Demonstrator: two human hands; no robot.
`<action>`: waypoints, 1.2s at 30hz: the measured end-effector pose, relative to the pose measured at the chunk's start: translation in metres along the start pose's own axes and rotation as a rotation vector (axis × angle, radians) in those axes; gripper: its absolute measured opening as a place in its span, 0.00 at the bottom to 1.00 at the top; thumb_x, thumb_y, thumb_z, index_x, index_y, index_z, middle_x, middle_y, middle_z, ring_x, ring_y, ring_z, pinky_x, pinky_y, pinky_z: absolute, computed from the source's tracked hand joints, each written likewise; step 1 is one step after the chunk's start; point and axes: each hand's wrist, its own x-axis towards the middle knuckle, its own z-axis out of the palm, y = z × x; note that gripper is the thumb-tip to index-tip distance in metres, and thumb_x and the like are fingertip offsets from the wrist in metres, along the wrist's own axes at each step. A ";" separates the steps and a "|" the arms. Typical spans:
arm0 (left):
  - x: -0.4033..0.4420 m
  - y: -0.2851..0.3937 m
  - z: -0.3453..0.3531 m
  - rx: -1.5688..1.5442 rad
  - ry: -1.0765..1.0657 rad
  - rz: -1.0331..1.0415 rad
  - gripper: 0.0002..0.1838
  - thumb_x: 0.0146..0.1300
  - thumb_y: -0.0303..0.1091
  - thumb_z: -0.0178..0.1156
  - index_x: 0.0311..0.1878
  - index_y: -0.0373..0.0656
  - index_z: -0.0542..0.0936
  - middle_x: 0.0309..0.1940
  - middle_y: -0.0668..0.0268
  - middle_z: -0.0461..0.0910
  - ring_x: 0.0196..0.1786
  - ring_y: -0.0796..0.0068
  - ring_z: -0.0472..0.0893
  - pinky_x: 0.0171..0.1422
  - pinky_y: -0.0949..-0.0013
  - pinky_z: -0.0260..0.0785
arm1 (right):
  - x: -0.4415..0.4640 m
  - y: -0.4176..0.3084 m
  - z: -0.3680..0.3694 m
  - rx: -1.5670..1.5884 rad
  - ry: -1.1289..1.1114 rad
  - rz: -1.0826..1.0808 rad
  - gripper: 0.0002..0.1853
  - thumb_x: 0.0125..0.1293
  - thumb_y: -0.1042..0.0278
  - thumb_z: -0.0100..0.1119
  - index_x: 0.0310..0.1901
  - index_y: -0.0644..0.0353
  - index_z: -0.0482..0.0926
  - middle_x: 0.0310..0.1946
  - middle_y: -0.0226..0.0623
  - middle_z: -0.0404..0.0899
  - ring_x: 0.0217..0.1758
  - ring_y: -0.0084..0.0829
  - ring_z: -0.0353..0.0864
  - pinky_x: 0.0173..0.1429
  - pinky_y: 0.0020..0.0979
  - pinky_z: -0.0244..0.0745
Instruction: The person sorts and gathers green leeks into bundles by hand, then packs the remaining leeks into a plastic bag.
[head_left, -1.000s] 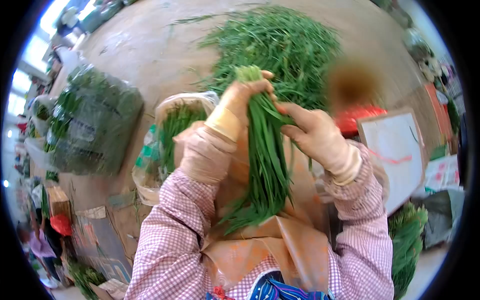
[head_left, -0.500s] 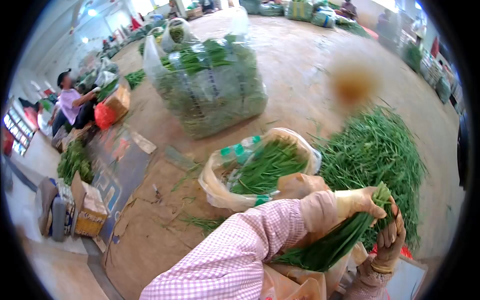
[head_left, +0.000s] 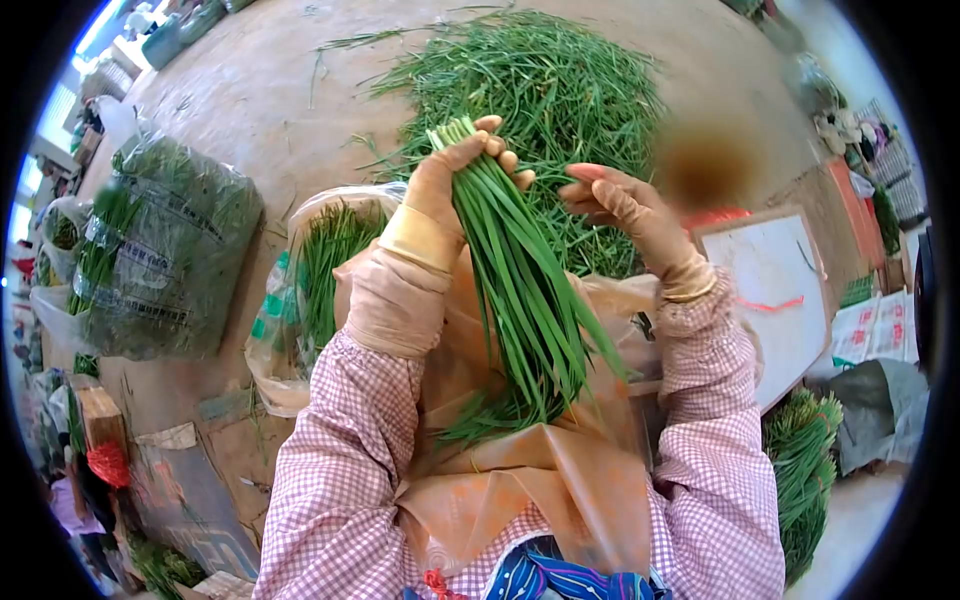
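My left hand (head_left: 452, 185), in a thin tan glove, is closed round the pale stem ends of a bunch of garlic chives (head_left: 520, 270). The long green leaves hang down toward my lap, over an orange-brown plastic sheet (head_left: 590, 490). To the right of the bunch, my right hand (head_left: 632, 212), gloved too, is apart from it with the fingers partly bent and nothing visible in them. A loose pile of chives (head_left: 545, 75) lies on the floor just beyond both hands.
A plastic bag (head_left: 275, 350) with chives inside stands left of my forearm. Farther left is a big packed clear bag (head_left: 170, 260) of greens. On the right lie a white board (head_left: 775, 290) with a red strip and several bundles of greens (head_left: 800, 460).
My view has swung right and down to my lap. The bunch, earlier between both hands, is now in my left hand alone; my right hand has come away from it.
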 end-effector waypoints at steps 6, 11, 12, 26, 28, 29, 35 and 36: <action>0.000 0.007 -0.007 0.011 0.048 0.065 0.16 0.63 0.28 0.59 0.53 0.35 0.71 0.31 0.65 0.79 0.39 0.65 0.81 0.59 0.51 0.74 | -0.009 0.015 0.069 0.757 -0.241 0.180 0.38 0.69 0.34 0.42 0.66 0.60 0.66 0.58 0.36 0.75 0.56 0.26 0.76 0.65 0.30 0.68; 0.001 0.028 -0.008 0.021 0.242 0.270 0.09 0.65 0.31 0.56 0.46 0.38 0.73 0.28 0.68 0.77 0.33 0.68 0.79 0.54 0.50 0.75 | -0.028 0.023 0.061 1.018 -0.269 0.233 0.38 0.67 0.32 0.45 0.63 0.59 0.71 0.54 0.34 0.79 0.52 0.25 0.78 0.58 0.29 0.75; 0.001 0.032 -0.011 0.025 0.230 0.283 0.10 0.66 0.31 0.56 0.46 0.38 0.73 0.29 0.69 0.76 0.33 0.69 0.78 0.55 0.51 0.75 | -0.032 0.031 0.051 1.194 -0.422 0.250 0.37 0.67 0.33 0.47 0.62 0.60 0.72 0.51 0.35 0.80 0.49 0.26 0.79 0.54 0.29 0.76; -0.006 0.031 -0.007 -0.202 -0.372 0.002 0.19 0.65 0.30 0.58 0.60 0.39 0.73 0.33 0.70 0.74 0.38 0.72 0.75 0.55 0.60 0.71 | -0.081 0.003 -0.034 0.183 0.333 0.002 0.14 0.69 0.62 0.58 0.51 0.61 0.79 0.37 0.31 0.83 0.38 0.20 0.79 0.43 0.24 0.76; -0.006 0.027 -0.007 -0.206 -0.400 -0.015 0.19 0.66 0.30 0.57 0.60 0.40 0.73 0.33 0.70 0.73 0.38 0.72 0.75 0.55 0.60 0.71 | -0.079 -0.012 -0.010 0.142 0.289 -0.034 0.13 0.69 0.64 0.57 0.51 0.61 0.79 0.38 0.34 0.84 0.38 0.22 0.80 0.46 0.25 0.76; -0.006 0.026 -0.006 -0.213 -0.427 -0.029 0.20 0.66 0.30 0.57 0.61 0.40 0.72 0.33 0.70 0.73 0.38 0.72 0.74 0.55 0.60 0.71 | -0.072 -0.013 -0.002 0.142 0.284 -0.041 0.13 0.69 0.64 0.57 0.51 0.61 0.79 0.38 0.34 0.84 0.38 0.22 0.80 0.46 0.25 0.76; -0.007 0.013 -0.003 -0.139 -0.440 0.019 0.20 0.68 0.31 0.55 0.63 0.43 0.70 0.32 0.68 0.72 0.37 0.71 0.75 0.52 0.57 0.73 | -0.032 -0.016 0.051 0.261 -0.034 -0.191 0.40 0.60 0.45 0.64 0.67 0.62 0.64 0.53 0.44 0.76 0.56 0.32 0.75 0.62 0.35 0.69; -0.008 0.010 0.000 -0.096 -0.417 0.049 0.20 0.68 0.30 0.55 0.62 0.43 0.70 0.32 0.67 0.73 0.37 0.70 0.76 0.52 0.55 0.75 | -0.024 -0.011 0.058 0.456 -0.218 -0.166 0.39 0.64 0.55 0.62 0.72 0.58 0.55 0.56 0.40 0.70 0.60 0.30 0.69 0.66 0.33 0.64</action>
